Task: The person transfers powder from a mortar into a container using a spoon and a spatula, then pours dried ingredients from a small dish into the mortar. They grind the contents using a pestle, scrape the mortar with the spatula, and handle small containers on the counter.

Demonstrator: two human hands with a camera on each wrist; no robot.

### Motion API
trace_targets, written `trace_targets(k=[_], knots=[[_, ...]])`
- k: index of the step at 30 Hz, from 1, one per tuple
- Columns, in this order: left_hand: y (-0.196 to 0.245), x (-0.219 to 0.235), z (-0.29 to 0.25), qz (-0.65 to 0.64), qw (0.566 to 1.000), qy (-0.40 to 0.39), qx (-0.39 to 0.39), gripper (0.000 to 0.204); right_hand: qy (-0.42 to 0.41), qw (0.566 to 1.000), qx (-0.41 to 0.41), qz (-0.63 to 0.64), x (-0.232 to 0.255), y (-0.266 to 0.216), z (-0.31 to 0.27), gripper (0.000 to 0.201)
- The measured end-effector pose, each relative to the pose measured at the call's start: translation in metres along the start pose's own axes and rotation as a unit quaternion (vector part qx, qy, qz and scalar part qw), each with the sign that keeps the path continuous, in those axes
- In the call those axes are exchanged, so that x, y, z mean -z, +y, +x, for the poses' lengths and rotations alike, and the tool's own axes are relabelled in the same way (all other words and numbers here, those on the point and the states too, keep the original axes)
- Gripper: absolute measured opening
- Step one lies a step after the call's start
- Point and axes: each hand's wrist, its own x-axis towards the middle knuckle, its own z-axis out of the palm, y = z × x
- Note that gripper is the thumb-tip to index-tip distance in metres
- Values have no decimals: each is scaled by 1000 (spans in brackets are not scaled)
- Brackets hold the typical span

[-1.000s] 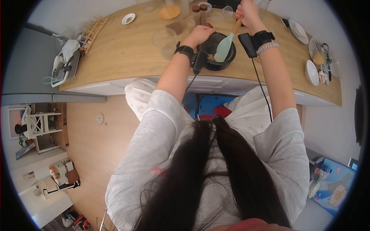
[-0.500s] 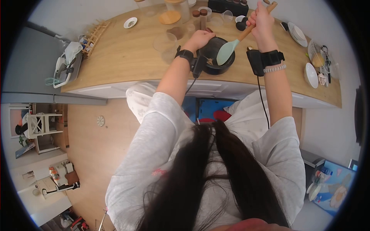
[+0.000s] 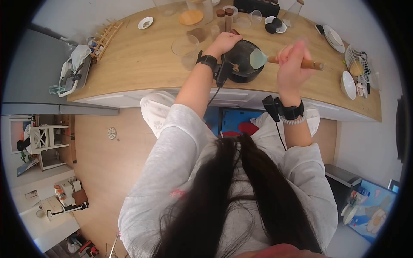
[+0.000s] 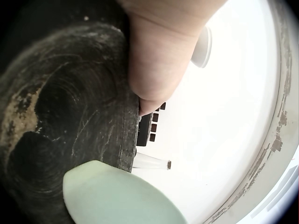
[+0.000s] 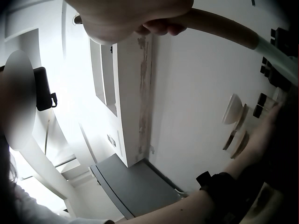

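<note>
A black pot stands near the counter's front edge, with a patch of light brown paste on its inner wall. My left hand grips the pot at its far left rim; in the left wrist view the thumb lies along the rim. My right hand holds a spatula by its wooden handle, fingers wrapped round it, to the right of the pot. The pale green spatula head overlaps the pot's right rim in the head view.
Behind the pot stand brown-capped jars and clear containers. A small white dish sits at the back left. Two black round things are by a white saucer. At right are a white bowl, stacked plates and a wire basket.
My right hand has come down and nearer to me, past the pot's right side. The spatula has swung to nearly level, its head shifting toward the right rim. My left hand stays at the pot.
</note>
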Motion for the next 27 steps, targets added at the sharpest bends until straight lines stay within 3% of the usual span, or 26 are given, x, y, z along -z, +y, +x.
trace_targets(k=[4,7,11,17,19,23,27], knots=[[2,0,-2,-5,1000,-6,12,37,-31,997,19,73,9,23,-27,35],[3,0,-3,-1,1000,-9,-14,36,-86,985,80,129,21,36,-39,33],[9,0,-8,0,1000,-12,-19,35,-85,971,94,201,35,45,-34,33],[11,1,-6,10,1000,-28,-7,35,-87,963,-2,256,67,67,14,36],[15,0,-8,-6,1000,-30,4,35,-40,952,-114,280,70,69,31,37],[20,1,-12,-8,999,-21,22,35,-68,948,-109,292,63,53,45,36],[10,1,-7,-20,1000,-19,10,35,-131,947,-27,293,58,24,31,36]])
